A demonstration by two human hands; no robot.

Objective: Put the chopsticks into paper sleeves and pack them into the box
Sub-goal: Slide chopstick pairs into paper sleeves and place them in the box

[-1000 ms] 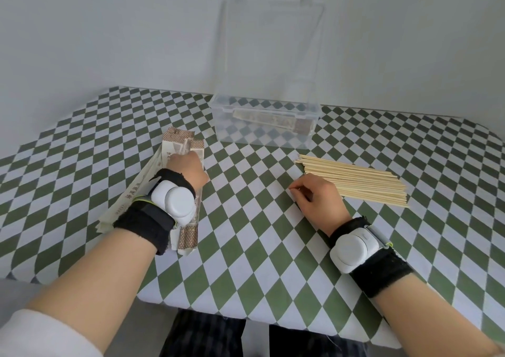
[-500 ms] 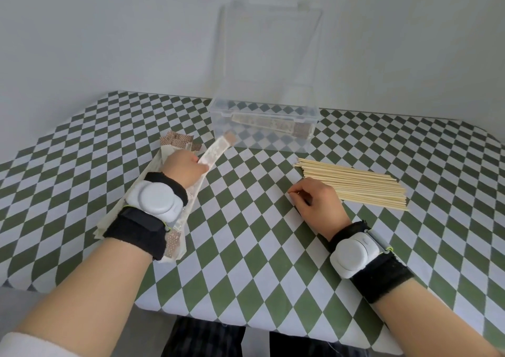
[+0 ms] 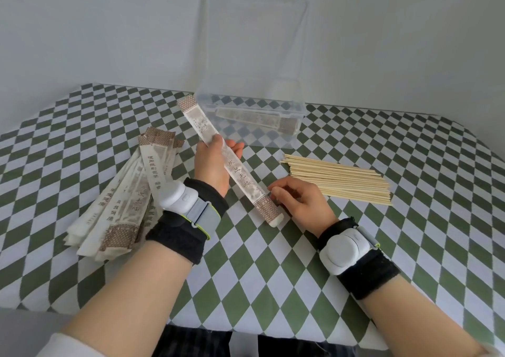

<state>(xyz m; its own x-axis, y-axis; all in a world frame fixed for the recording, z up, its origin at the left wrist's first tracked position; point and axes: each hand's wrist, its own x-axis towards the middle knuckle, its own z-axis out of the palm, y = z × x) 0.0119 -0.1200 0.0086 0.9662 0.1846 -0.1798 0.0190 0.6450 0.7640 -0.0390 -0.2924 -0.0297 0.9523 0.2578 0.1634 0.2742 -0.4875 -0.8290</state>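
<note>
Sleeve (image 3: 232,165) lifted off the spare sleeves (image 3: 117,200) by the table's (image 3: 273,288) left edge. Left hand (image 3: 211,165) grips its middle, right hand (image 3: 300,203) pinches its near end. Chopsticks (image 3: 338,181) right of centre, box (image 3: 246,127) at back edge. Paper looks light and flimsy, so hold it near the mouth.

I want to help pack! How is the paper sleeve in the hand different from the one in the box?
The held sleeve is gripped by the left hand, slanting; the boxed sleeve lies flat in the clear box. The held sleeve points away; the boxed sleeve lies crosswise. Both show brown patterned ends.
</note>
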